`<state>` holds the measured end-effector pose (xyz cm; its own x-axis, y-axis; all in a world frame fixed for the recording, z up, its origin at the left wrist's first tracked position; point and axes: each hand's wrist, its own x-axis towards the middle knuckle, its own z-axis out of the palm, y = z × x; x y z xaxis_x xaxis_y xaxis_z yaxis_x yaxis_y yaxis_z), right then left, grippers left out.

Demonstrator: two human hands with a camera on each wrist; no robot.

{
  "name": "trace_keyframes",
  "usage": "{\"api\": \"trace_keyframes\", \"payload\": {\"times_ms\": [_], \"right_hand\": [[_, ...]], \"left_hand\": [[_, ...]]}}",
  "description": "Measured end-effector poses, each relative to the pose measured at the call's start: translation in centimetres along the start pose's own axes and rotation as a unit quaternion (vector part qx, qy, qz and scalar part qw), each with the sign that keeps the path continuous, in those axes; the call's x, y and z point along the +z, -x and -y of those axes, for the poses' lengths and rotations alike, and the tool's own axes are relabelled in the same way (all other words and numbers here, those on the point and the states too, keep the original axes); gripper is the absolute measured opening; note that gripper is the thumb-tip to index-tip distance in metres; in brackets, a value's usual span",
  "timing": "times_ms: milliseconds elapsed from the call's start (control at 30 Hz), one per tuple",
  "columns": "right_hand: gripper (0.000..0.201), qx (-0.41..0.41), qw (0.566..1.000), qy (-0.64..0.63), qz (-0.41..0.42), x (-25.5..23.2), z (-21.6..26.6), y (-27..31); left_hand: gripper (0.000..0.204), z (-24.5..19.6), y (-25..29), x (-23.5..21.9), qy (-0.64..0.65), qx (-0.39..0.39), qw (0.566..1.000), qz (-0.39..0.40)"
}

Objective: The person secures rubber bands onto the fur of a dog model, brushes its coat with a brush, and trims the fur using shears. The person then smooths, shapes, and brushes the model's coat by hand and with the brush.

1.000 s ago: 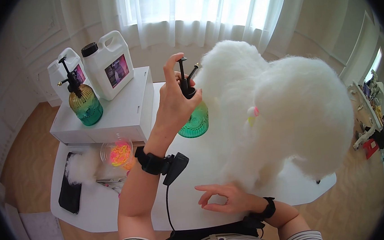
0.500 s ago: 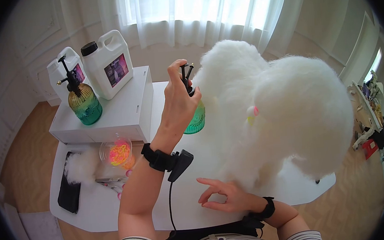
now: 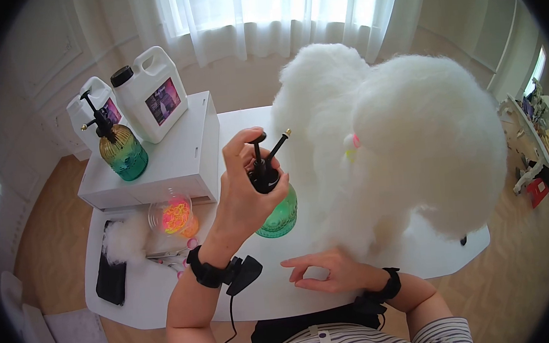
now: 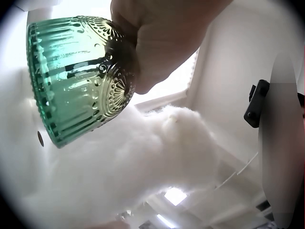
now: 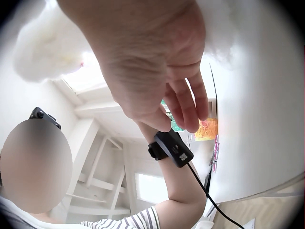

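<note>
My left hand [image 3: 241,197] grips a green glass spray bottle [image 3: 282,217] by its neck, with one finger on the black pump top. The bottle's nozzle points up and to the right, near a big fluffy white dog-shaped form [image 3: 426,134]. In the left wrist view the bottle's ribbed, patterned glass [image 4: 71,86] shows, tilted. A pink and a yellow hair tie [image 3: 353,144] sit in the white fur. Low in front of the fur, my right hand [image 3: 337,270] is over the white table [image 3: 258,295], fingers loosely extended and holding nothing.
On a white box [image 3: 186,156] at the left stand another spray bottle [image 3: 124,159] and two white jugs [image 3: 166,106]. Before it are a clear cup of colourful elastic bands [image 3: 176,218], scissors [image 3: 164,255], a white fluff tuft [image 3: 125,241] and a black pouch [image 3: 111,286].
My left hand has lowered the spray bottle and brought it nearer to me, its nozzle now tilted further right. My right hand keeps about the same pose. The head view has shifted slightly.
</note>
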<state>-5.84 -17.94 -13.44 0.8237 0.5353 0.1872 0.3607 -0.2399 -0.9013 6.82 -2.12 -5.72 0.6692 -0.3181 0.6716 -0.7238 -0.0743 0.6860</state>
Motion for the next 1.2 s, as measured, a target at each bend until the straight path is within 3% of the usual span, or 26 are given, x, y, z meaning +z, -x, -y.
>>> {"api": "trace_keyframes", "payload": {"times_ms": [100,133,300,433,533,633,733,800,833,900,967,1033,1100,1200], "right_hand": [[0.040,-0.021,1.000,-0.009,-0.014,0.0,0.4,-0.2],[0.040,-0.022,0.999,-0.012,-0.021,0.1,0.2,-0.1],[0.035,-0.054,0.998,-0.011,-0.014,-0.1,0.0,0.0],[0.031,-0.073,0.997,-0.013,-0.029,0.1,-0.3,0.0],[0.028,-0.077,0.996,-0.011,-0.040,0.1,-0.2,0.2],[0.026,-0.067,0.997,-0.022,-0.035,0.0,-0.1,0.2],[0.025,-0.084,0.996,-0.014,-0.018,0.0,-0.1,0.3],[0.024,-0.054,0.995,-0.051,0.064,-0.2,0.2,0.5],[0.024,-0.054,0.995,-0.052,0.061,-0.2,0.1,0.5],[0.025,-0.018,0.984,-0.067,0.164,-0.3,0.1,0.4],[0.025,-0.023,0.984,-0.067,0.163,-0.3,0.1,0.5],[0.025,-0.028,0.984,-0.066,0.165,-0.3,0.1,0.5],[0.026,-0.017,0.985,-0.076,0.157,-0.2,0.0,0.5],[0.026,-0.031,0.985,-0.082,0.146,0.0,-0.4,0.4]], "left_hand": [[0.068,-0.7,1.2,-0.5,0.027,-0.006,0.999,0.030],[0.068,-0.7,1.6,-0.6,-0.009,0.035,0.998,0.051],[0.069,-1.9,3.3,-0.7,-0.070,0.055,0.993,0.084],[0.068,-2.8,3.7,-0.8,-0.046,0.008,0.994,0.099],[0.068,-2.6,4.8,-1.0,-0.058,0.063,0.984,0.159],[0.058,-3.7,5.1,-1.0,-0.098,0.055,0.984,0.136],[0.054,-4.5,5.6,-1.1,-0.070,0.037,0.984,0.161],[0.047,-4.6,5.9,-1.4,-0.071,0.038,0.970,0.227],[0.047,-4.6,6.0,-1.5,-0.071,0.039,0.970,0.230],[0.044,-4.7,6.1,-1.5,-0.120,0.047,0.961,0.244],[0.043,-4.8,6.2,-1.5,-0.112,0.049,0.961,0.246],[0.051,-4.6,6.3,-1.4,-0.058,0.031,0.978,0.200],[0.073,-3.5,5.6,-1.5,-0.111,0.062,0.987,0.100],[0.074,-2.1,3.6,-1.5,-0.121,0.034,0.992,0.006]]}}
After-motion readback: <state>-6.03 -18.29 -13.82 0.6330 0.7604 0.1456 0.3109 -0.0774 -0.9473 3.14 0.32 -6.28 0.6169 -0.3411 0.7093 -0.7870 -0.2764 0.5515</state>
